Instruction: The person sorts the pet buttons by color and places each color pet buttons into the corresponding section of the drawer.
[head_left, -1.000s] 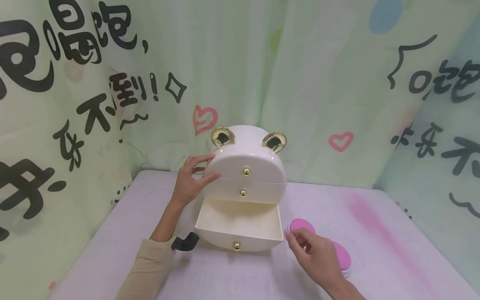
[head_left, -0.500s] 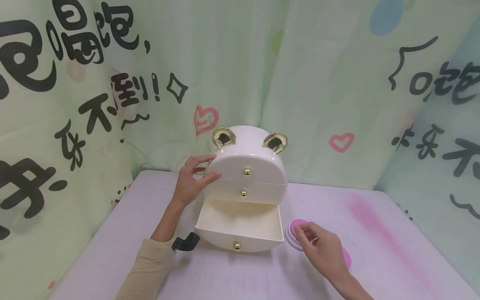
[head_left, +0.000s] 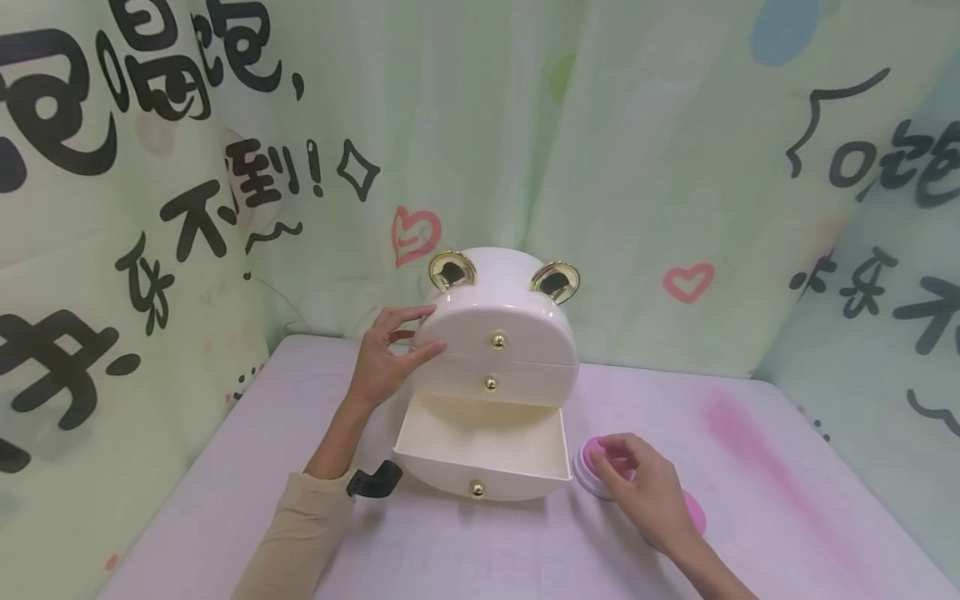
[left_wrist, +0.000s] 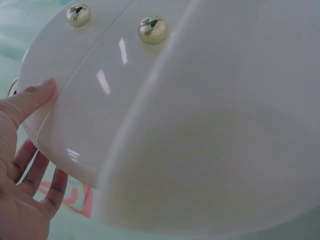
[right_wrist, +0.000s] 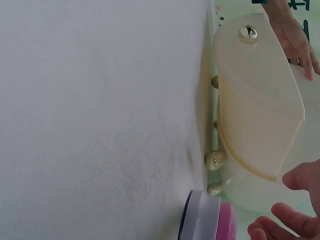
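A glossy white drawer box (head_left: 501, 325) with gold round knobs and two gold-rimmed eye-like ornaments stands on the table. Its bottom drawer (head_left: 483, 479) is pulled out, with nothing seen inside. My left hand (head_left: 382, 358) holds the box's left side; in the left wrist view, the thumb lies on the front and the fingers reach round the edge. Right of the drawer sits a round white case with a pink top (head_left: 591, 454). Over it hovers my right hand (head_left: 648, 496), fingers loosely bent; the right wrist view shows a gap between fingertips and the pink top (right_wrist: 227, 220).
A second pink-topped round thing (head_left: 696, 510) is partly hidden behind the right hand. The table (head_left: 450, 558) has a pale cover with a pink smear at right. A printed curtain (head_left: 615, 183) hangs close behind the box and along both sides.
My right hand has moved right, from beside the drawer's corner to over the nearer pink-topped case. The left hand stays on the box. The head view has shifted slightly.
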